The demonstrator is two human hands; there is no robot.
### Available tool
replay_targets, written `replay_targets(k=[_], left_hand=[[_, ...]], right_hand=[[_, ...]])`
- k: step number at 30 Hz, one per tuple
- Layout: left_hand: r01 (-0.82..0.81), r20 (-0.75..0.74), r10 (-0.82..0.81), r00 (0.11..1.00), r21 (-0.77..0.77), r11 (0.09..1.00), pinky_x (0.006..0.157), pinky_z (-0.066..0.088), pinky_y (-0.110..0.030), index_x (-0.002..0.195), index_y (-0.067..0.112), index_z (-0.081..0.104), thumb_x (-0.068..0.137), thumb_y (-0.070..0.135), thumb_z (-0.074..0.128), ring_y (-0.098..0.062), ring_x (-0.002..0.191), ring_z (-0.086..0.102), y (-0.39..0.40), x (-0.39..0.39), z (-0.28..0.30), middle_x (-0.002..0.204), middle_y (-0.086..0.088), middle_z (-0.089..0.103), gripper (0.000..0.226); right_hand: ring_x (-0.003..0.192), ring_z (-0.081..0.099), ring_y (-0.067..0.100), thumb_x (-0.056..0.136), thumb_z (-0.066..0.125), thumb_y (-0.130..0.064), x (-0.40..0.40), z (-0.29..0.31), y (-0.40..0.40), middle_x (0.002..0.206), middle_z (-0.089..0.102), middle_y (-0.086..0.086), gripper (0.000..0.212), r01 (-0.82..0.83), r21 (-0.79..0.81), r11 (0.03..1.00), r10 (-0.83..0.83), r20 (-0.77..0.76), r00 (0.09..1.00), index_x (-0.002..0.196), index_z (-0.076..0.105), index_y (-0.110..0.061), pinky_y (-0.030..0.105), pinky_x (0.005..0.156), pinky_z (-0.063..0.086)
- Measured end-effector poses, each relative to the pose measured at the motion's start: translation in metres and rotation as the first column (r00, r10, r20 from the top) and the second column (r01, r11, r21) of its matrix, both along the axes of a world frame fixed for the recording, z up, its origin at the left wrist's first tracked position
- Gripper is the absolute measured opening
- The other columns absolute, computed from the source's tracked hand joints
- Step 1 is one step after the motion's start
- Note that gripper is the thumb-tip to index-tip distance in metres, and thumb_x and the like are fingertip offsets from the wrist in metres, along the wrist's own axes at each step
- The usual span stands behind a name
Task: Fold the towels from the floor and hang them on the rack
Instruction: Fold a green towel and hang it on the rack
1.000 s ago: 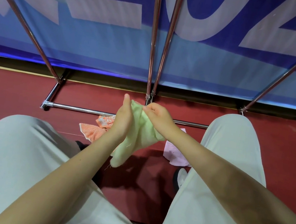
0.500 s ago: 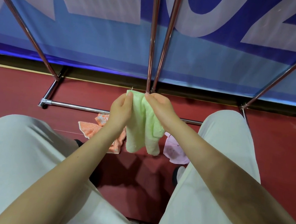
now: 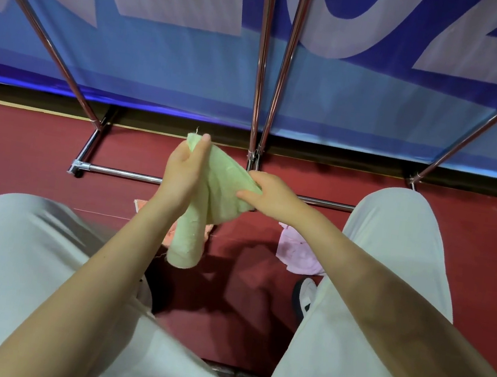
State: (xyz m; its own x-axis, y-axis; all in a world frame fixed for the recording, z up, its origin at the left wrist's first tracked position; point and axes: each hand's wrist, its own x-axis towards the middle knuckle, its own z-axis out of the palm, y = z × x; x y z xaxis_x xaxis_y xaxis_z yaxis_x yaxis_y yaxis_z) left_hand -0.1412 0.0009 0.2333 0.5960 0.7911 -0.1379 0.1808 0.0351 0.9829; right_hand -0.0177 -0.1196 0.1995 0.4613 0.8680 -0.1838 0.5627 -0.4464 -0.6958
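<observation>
A light green towel (image 3: 218,190) hangs in the air between my two hands, above the red floor. My left hand (image 3: 184,172) pinches its top corner, fingers up. My right hand (image 3: 267,194) grips the towel's right edge, lower than the left. The loose end droops down between my knees. On the floor beneath lie an orange towel (image 3: 168,234), mostly hidden by my left arm, and a pink towel (image 3: 298,255) beside my right leg. The chrome rack's (image 3: 263,63) upright poles rise just beyond my hands.
The rack's base bar (image 3: 122,173) runs across the floor, with slanted poles (image 3: 48,41) left and right (image 3: 483,121). A blue banner (image 3: 178,62) stands behind. My pale trouser legs (image 3: 24,269) fill the lower view, and a shoe (image 3: 304,297) shows at right.
My hands have drawn apart: the left has risen with the towel's corner, the right has slid down along its edge. The green towel now spreads at a slant instead of hanging doubled.
</observation>
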Motion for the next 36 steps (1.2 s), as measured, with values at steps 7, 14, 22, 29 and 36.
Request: replay_targets(k=[7,14,22,29,36], left_hand=[[-0.051,-0.059,0.058,0.997,0.111,0.992,0.066,0.034,-0.03,0.082,0.014,0.047,0.1,0.041,0.039,-0.013,0.072,0.039,0.006,-0.013,-0.004,0.078,-0.003,0.041,0.033],[-0.114,-0.041,0.124,0.991,0.182,0.977,0.057,0.024,-0.026,0.065,0.022,0.025,0.104,0.031,0.034,-0.007,0.058,0.025,-0.004,-0.013,-0.002,0.064,0.008,0.025,0.041],[-0.132,0.015,0.132,0.991,0.128,0.983,0.06,0.031,-0.022,0.067,0.021,0.038,0.102,0.035,0.038,-0.003,0.063,0.035,-0.006,-0.002,0.004,0.067,0.011,0.038,0.038],[-0.147,-0.1,0.135,0.986,-0.127,0.981,0.057,0.027,-0.03,0.065,0.019,0.04,0.098,0.038,0.043,-0.013,0.064,0.034,-0.012,0.014,0.0,0.068,0.001,0.039,0.038],[-0.166,-0.016,0.181,0.983,-0.483,0.86,0.063,0.04,-0.028,0.092,0.016,0.063,0.095,0.036,0.052,-0.016,0.072,0.052,-0.026,0.026,-0.004,0.082,-0.003,0.058,0.023]], right_hand=[[0.065,0.045,0.01,0.087,0.067,-0.015,0.009,0.011,-0.008,0.071,0.053,0.0,0.011,0.184,0.141,0.973,-0.145,-0.248,0.958,0.079,0.061,-0.01,0.015,0.056,0.034],[0.05,0.046,-0.006,0.085,0.069,-0.008,0.008,0.03,-0.018,0.064,0.05,-0.007,0.025,0.51,0.348,0.787,-0.285,-0.528,0.8,0.069,0.053,-0.017,0.011,0.051,0.038],[0.062,0.044,0.002,0.087,0.068,-0.016,0.004,0.039,-0.018,0.067,0.051,-0.009,0.027,0.585,0.484,0.651,-0.382,-0.457,0.803,0.07,0.049,-0.023,0.021,0.064,0.039],[0.063,0.042,0.013,0.086,0.065,-0.028,0.007,0.022,-0.01,0.066,0.048,-0.005,0.03,0.665,0.411,0.624,-0.57,-0.343,0.747,0.069,0.041,-0.021,0.034,0.062,0.038],[0.064,0.045,0.014,0.09,0.059,-0.024,-0.002,0.015,0.009,0.068,0.049,-0.006,0.02,0.785,0.248,0.567,-0.625,-0.491,0.607,0.076,0.047,-0.015,0.031,0.066,0.038]])
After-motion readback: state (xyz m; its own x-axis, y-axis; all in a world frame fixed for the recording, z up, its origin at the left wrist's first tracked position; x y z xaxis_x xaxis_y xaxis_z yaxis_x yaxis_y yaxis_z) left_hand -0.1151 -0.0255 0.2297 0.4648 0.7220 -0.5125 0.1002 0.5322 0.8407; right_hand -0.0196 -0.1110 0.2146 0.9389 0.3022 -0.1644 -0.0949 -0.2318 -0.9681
